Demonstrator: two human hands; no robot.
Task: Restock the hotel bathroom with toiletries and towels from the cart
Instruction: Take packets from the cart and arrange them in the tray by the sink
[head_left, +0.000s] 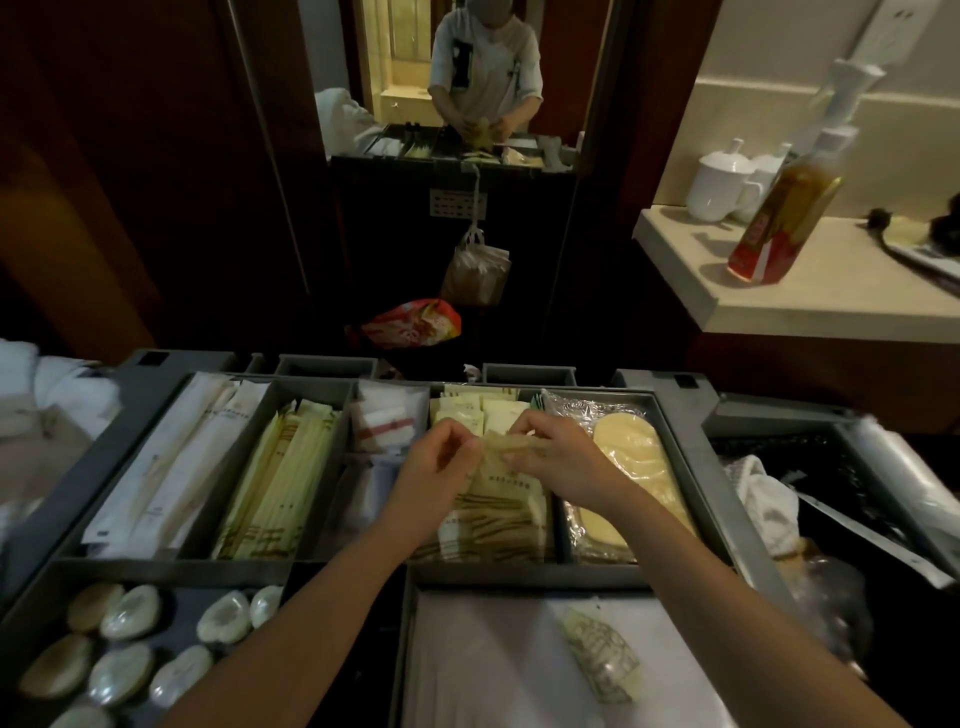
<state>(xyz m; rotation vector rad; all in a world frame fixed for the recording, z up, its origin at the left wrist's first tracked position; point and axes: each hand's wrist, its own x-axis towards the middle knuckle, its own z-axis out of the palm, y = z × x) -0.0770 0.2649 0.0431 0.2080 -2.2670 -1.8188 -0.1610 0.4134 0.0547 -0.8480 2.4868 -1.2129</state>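
Cart tray (156, 566), read from its near edge: at lower left, oval wrapped soaps (124, 670) fill one compartment, the lowest cut off by the frame; to their right a patterned sachet (602, 657) lies alone on a white liner (493, 675), its print too blurred to read; my forearms cross over both compartments. Further in, my left hand (439, 470) and right hand (558, 460) each pinch one end of a thin packet (493, 449) between thumb and fingers, just above the stack of cream sachets (488, 519) in the centre-right compartment; my hands hide the middle of that stack. Left of it lie white pads (382, 421), yellow sleeves (283, 483) and long white sleeves (171, 457); right of it, pale yellow items (631, 467) in clear wrap, kind not discernible. White towels (47, 384) are cut off at far left. Beyond the cart, a mirror (467, 78) shows my reflection; a counter (831, 306) at right carries white cups (719, 182) and a bottle (782, 218).
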